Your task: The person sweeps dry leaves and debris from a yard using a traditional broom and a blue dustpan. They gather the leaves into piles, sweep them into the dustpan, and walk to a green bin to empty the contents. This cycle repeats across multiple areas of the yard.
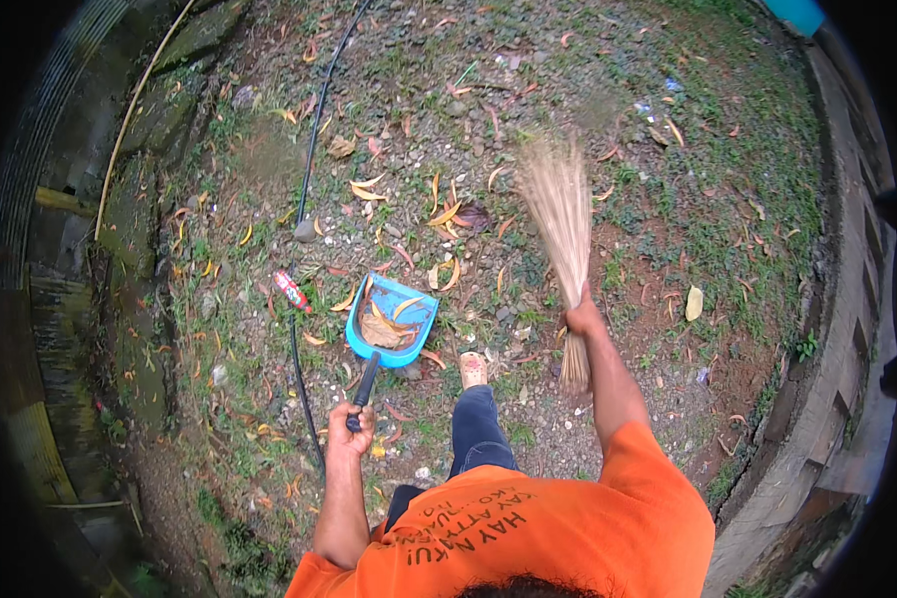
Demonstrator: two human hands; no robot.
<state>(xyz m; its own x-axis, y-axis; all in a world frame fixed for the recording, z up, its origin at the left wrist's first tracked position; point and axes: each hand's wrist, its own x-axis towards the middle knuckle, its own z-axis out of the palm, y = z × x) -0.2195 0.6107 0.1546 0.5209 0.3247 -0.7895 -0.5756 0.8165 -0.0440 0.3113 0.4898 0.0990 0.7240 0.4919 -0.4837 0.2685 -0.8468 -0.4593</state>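
My left hand [351,428] grips the black handle of a blue plastic dustpan [427,329], whose pan is at the ground with its mouth pointing away from me. Inside the pan lie several dry leaves [383,331], brown and yellow. In my right hand [584,318] is a stick broom [560,217] of thin pale ribs, held around its bundle near the butt end. Its bristle tips fan out ahead of me and look blurred. Curled yellow leaves [445,214] are scattered on the ground between the broom and the dustpan.
A black hose [314,138] runs along the ground at left, passing a red wrapper [291,291]. Mossy stone blocks [131,217] and corrugated sheets [22,187] edge the left side. A low concrete wall [841,247] borders the right. Stones and grass cover the uneven ground.
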